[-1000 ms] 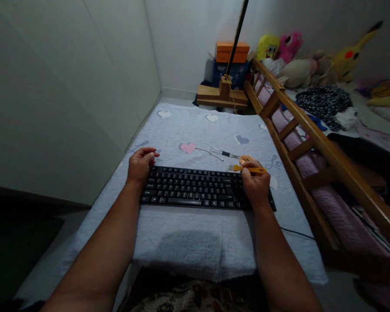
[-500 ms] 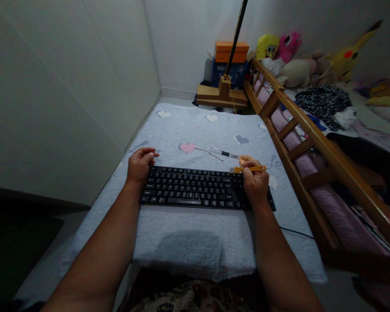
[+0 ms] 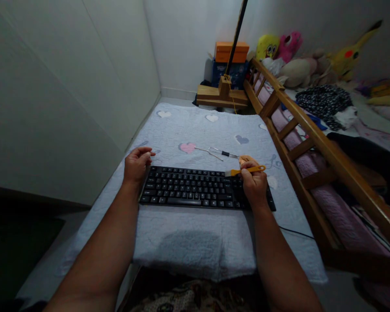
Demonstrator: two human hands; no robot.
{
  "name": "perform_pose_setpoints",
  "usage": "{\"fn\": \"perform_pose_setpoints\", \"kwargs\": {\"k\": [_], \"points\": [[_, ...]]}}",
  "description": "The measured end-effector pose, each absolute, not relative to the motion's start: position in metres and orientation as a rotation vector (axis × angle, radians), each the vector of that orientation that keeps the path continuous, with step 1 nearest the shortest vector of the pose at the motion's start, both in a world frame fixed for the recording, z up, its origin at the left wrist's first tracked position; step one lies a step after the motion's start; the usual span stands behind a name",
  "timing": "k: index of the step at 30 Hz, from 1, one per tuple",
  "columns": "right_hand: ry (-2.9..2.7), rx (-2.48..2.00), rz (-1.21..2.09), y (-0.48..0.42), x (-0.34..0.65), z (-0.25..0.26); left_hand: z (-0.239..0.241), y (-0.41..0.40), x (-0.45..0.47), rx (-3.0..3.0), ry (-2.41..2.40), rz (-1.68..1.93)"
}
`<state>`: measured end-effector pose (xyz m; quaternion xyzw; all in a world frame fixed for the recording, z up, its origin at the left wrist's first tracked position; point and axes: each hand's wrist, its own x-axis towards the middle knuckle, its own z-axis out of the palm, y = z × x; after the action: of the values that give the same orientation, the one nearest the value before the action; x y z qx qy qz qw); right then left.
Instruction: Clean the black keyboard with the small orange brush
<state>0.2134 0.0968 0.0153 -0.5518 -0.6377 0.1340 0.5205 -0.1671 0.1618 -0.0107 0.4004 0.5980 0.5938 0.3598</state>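
A black keyboard [image 3: 188,187] lies on the pale blue cloth-covered table, and its right end is partly hidden by my right hand [image 3: 255,184]. My right hand is closed round the handle of a small yellow brush [image 3: 251,169], bristles pointing left over the keyboard's upper right keys. Whether the bristles touch the keys I cannot tell. By the keyboard's upper left corner is my left hand [image 3: 136,164], fingers loosely bent, with no object visible in it. Behind the keyboard lie a wire keycap puller [image 3: 225,153] with a black middle, thin white sticks [image 3: 216,156] and an orange cloth [image 3: 245,160].
A black cable [image 3: 295,232] runs off to the right. A wooden bed rail [image 3: 307,130] borders the table's right side, with plush toys beyond. A wooden stand [image 3: 222,95] with a dark pole and an orange box [image 3: 231,52] are at the back. A pale panel [image 3: 84,86] rises at left.
The brush has shifted slightly left along the upper keys. My left hand has drawn back a little to the left. The keyboard and the items behind it look unmoved.
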Motion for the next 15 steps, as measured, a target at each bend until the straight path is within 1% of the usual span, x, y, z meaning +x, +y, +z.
{"fn": "perform_pose_setpoints", "kwargs": {"k": [7, 15], "points": [[-1.565, -1.329, 0.223, 0.097, 0.206, 0.020, -0.011, 0.161, -0.167, 1.156, 1.662, 1.460], [-1.535, -1.343, 0.158, 0.100, 0.207, 0.011, -0.014, 0.163, -0.163, 1.279, 1.693, 1.395]]}}
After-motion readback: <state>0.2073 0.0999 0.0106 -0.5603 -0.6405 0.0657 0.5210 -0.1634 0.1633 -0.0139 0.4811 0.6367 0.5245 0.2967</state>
